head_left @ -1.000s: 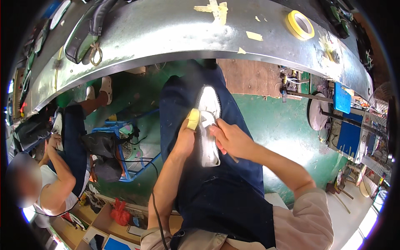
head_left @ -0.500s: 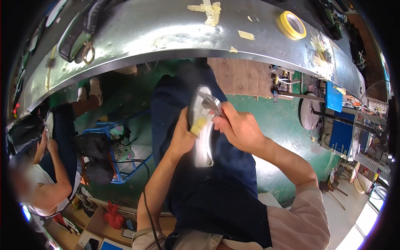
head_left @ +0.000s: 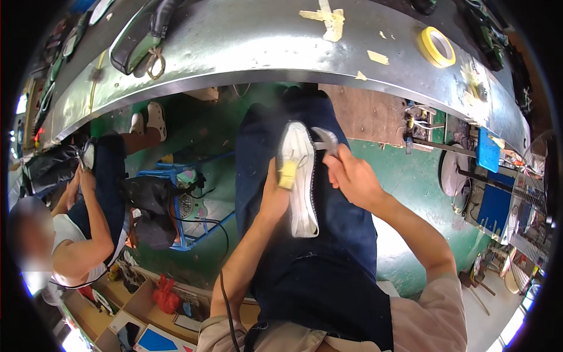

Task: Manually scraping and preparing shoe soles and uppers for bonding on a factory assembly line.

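A white shoe with stitching along its edge lies lengthwise over my dark-clad lap, toe pointing away. My left hand grips it along its left side. At those fingertips is a yellow patch; I cannot tell whether it sits on the shoe or on the fingers. My right hand is closed around a metal hammer, whose head is beside the shoe's right edge near the toe, slightly blurred. The hammer's handle is mostly hidden in the fist.
Ahead runs a metal workbench with a yellow tape roll and a dark shoe. On the left, a seated person handles another shoe. A blue-framed stool stands between us; a cable passes my left arm.
The hammer has moved off the shoe's upper to its right side, with my right hand. The shoe has turned slightly in my left hand. The whole view has shifted a little.
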`<action>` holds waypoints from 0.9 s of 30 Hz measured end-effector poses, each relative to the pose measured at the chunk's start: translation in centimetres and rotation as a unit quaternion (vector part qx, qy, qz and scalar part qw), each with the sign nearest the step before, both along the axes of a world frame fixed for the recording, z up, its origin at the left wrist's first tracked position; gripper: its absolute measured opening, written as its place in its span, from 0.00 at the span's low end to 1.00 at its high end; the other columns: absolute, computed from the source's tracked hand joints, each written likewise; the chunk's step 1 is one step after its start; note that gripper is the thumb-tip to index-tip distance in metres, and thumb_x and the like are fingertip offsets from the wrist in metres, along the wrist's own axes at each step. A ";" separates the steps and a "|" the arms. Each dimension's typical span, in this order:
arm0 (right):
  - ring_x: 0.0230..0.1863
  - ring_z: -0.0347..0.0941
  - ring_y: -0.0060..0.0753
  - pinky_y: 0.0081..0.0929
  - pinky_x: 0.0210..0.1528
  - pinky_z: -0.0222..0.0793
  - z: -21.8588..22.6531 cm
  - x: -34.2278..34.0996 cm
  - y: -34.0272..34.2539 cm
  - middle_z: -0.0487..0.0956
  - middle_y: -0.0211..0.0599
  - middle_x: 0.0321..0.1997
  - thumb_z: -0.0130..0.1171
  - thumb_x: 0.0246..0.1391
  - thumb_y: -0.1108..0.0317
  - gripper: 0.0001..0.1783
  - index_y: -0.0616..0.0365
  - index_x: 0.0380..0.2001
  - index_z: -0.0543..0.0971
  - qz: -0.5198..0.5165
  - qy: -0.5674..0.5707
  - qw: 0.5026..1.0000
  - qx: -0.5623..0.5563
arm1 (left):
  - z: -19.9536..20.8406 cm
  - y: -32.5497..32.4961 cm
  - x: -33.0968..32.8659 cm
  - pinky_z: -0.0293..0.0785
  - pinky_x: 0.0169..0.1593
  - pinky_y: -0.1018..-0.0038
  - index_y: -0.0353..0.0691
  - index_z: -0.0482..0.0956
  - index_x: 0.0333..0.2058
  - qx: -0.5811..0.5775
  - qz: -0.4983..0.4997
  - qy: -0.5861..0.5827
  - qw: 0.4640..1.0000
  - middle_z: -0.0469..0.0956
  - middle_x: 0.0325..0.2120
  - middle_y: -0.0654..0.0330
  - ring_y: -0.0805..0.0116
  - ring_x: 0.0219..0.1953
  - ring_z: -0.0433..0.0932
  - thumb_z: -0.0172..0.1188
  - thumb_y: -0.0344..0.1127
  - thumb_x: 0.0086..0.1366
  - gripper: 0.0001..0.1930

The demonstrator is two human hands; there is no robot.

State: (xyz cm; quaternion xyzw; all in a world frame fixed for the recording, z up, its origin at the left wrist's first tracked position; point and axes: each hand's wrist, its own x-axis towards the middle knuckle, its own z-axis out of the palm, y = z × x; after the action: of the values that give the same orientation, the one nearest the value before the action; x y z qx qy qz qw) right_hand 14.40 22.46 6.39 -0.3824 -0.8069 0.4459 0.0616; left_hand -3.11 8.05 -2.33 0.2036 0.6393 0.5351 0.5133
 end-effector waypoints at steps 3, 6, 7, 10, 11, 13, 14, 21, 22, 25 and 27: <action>0.27 0.83 0.38 0.36 0.36 0.79 -0.4 2.4 -1.1 0.83 0.40 0.27 0.51 0.80 0.57 0.16 0.61 0.45 0.74 -0.127 -0.034 0.969 -0.210 | 2.6 -1.7 -0.4 0.80 0.65 0.60 0.36 0.68 0.73 0.080 0.068 -0.412 0.905 0.78 0.65 0.49 0.57 0.60 0.82 0.43 0.65 0.83 0.38; 0.24 0.82 0.32 0.33 0.31 0.78 0.2 3.8 0.1 0.82 0.40 0.25 0.50 0.81 0.56 0.18 0.61 0.49 0.78 -0.152 0.029 0.975 -0.157 | 1.2 -0.9 1.5 0.80 0.64 0.57 0.38 0.70 0.72 -0.037 0.197 -0.299 0.933 0.79 0.65 0.52 0.55 0.61 0.82 0.43 0.78 0.75 0.48; 0.25 0.83 0.36 0.35 0.31 0.78 1.3 3.7 1.2 0.83 0.41 0.27 0.51 0.80 0.56 0.17 0.61 0.49 0.78 -0.123 0.023 0.988 -0.093 | 1.5 -1.0 1.9 0.80 0.64 0.57 0.39 0.71 0.72 -0.050 0.189 -0.346 0.918 0.79 0.65 0.54 0.55 0.60 0.82 0.44 0.78 0.75 0.47; 0.28 0.85 0.53 0.43 0.32 0.80 5.3 2.7 6.4 0.86 0.44 0.32 0.57 0.77 0.57 0.14 0.58 0.50 0.79 -0.084 -0.090 0.964 0.236 | 3.5 -0.6 1.7 0.81 0.63 0.55 0.39 0.74 0.69 -0.099 0.073 -0.446 0.886 0.82 0.60 0.51 0.52 0.56 0.84 0.41 0.80 0.74 0.49; 0.31 0.85 0.57 0.46 0.34 0.80 6.3 1.3 8.6 0.87 0.46 0.36 0.60 0.75 0.57 0.15 0.57 0.50 0.80 -0.084 -0.079 0.940 0.320 | 2.5 -0.7 1.1 0.82 0.62 0.54 0.38 0.74 0.69 -0.083 0.073 -0.445 0.889 0.83 0.59 0.50 0.50 0.55 0.85 0.39 0.81 0.74 0.50; 0.40 0.85 0.60 0.50 0.40 0.80 7.5 0.3 11.9 0.87 0.47 0.43 0.64 0.71 0.57 0.16 0.56 0.52 0.80 -0.078 -0.070 0.894 0.436 | 2.3 -1.5 0.5 0.83 0.58 0.43 0.36 0.74 0.68 -0.020 0.062 -0.525 0.849 0.81 0.60 0.41 0.48 0.54 0.86 0.33 0.80 0.75 0.50; 0.45 0.85 0.58 0.51 0.45 0.80 7.5 -0.2 14.0 0.87 0.47 0.47 0.65 0.70 0.58 0.17 0.56 0.54 0.81 -0.072 -0.054 0.871 0.484 | 2.6 -1.5 0.6 0.83 0.58 0.43 0.37 0.73 0.68 0.007 0.065 -0.561 0.825 0.81 0.61 0.41 0.49 0.54 0.86 0.34 0.80 0.76 0.50; 0.64 0.78 0.55 0.45 0.64 0.74 6.6 1.2 6.2 0.82 0.44 0.64 0.71 0.63 0.61 0.26 0.55 0.62 0.81 0.064 0.078 0.941 0.324 | 7.1 -0.5 0.1 0.86 0.55 0.50 0.43 0.76 0.66 -0.088 0.139 -0.516 0.841 0.82 0.60 0.42 0.51 0.55 0.86 0.38 0.82 0.73 0.48; 0.66 0.77 0.55 0.44 0.66 0.73 6.1 1.6 3.4 0.81 0.45 0.65 0.74 0.61 0.58 0.29 0.55 0.63 0.81 0.075 0.120 0.962 0.235 | 7.0 -0.8 0.0 0.86 0.57 0.49 0.43 0.76 0.66 -0.080 0.145 -0.523 0.836 0.84 0.58 0.45 0.50 0.55 0.86 0.37 0.81 0.74 0.47; 0.74 0.69 0.54 0.50 0.75 0.63 6.3 0.0 -3.3 0.76 0.46 0.71 0.78 0.52 0.44 0.46 0.56 0.69 0.76 0.147 0.195 0.953 0.181 | 4.5 -1.9 0.3 0.86 0.55 0.49 0.44 0.75 0.67 0.029 0.123 -0.608 0.784 0.83 0.55 0.47 0.48 0.52 0.86 0.32 0.78 0.78 0.45; 0.74 0.70 0.54 0.56 0.76 0.59 4.8 -2.1 -6.3 0.78 0.43 0.69 0.73 0.59 0.48 0.36 0.55 0.64 0.79 0.134 0.191 0.956 0.177 | 7.6 -0.4 2.5 0.83 0.62 0.57 0.46 0.77 0.64 -0.031 0.200 -0.462 0.864 0.82 0.57 0.53 0.56 0.57 0.83 0.29 0.72 0.82 0.40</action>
State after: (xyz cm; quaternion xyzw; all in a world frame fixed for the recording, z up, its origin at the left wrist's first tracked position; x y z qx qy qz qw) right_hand 12.33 16.18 11.23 -0.1611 -0.8898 0.3654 0.2208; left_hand -0.57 7.69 5.27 -0.2149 0.3728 0.6386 0.6380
